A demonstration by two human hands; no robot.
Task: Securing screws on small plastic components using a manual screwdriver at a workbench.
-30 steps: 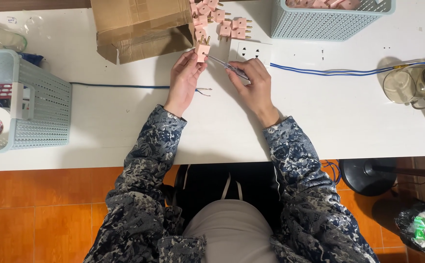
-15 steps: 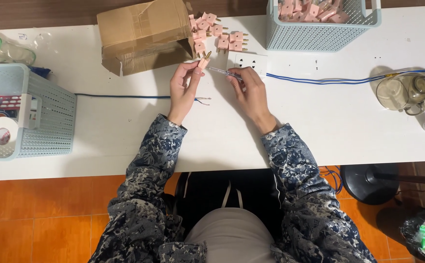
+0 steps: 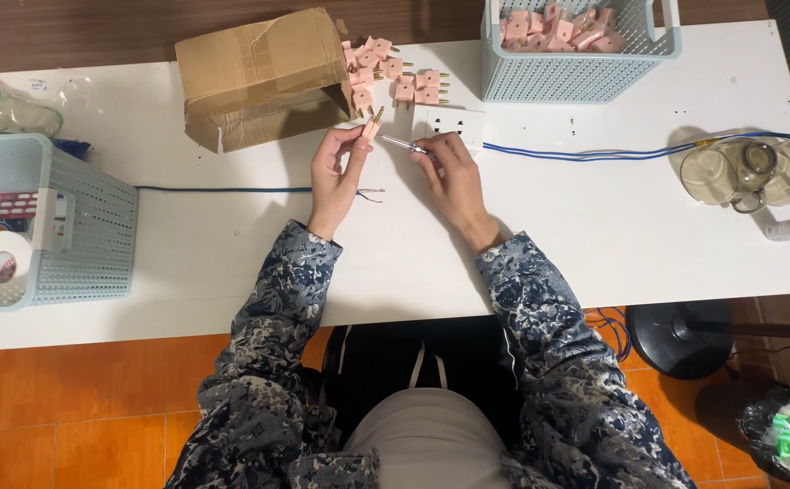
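Note:
My left hand holds a small pink two-pin plug up by its body, brass pins pointing away. My right hand grips a thin screwdriver whose metal tip points toward the plug, a short gap away. A loose pile of the same pink plugs lies on the white table just beyond my hands. A white socket block sits under my right fingers.
An open cardboard box lies on its side at the back left. A pale blue basket of pink plugs stands at the back right; another basket with tape rolls stands left. Blue cables cross the table. Glass jars stand far right.
The view has shifted so the table sits lower in frame. My hands have stayed together over the plug, with the screwdriver tip now slightly apart from it.

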